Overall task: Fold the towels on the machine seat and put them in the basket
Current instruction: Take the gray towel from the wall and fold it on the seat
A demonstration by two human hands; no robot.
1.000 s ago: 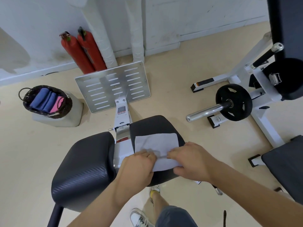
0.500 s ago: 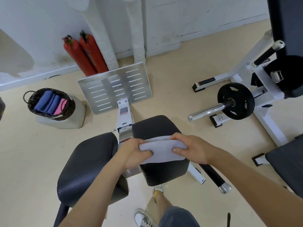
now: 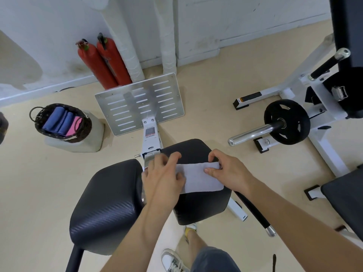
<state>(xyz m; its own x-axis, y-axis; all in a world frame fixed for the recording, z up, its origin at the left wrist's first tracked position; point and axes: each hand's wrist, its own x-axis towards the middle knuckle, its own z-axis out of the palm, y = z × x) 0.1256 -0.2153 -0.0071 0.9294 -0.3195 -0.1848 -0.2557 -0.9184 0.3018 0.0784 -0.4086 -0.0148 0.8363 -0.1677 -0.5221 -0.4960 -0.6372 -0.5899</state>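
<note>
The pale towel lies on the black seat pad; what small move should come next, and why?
Probably fold its right end over leftward: the pale grey towel is a long strip on the black padded seat, left hand resting on one end, right hand pinching the other.

A folded grey cloth towel (image 3: 202, 178) lies on the black padded seat (image 3: 198, 207). The left hand (image 3: 163, 173) presses its left end. The right hand (image 3: 230, 171) pinches the right end.

Scuffed white wall (image 3: 255, 16), beige floor (image 3: 206, 85), two red fire extinguishers (image 3: 112, 59), black weight plate (image 3: 286, 122) on chrome bar (image 3: 251, 134).
</note>
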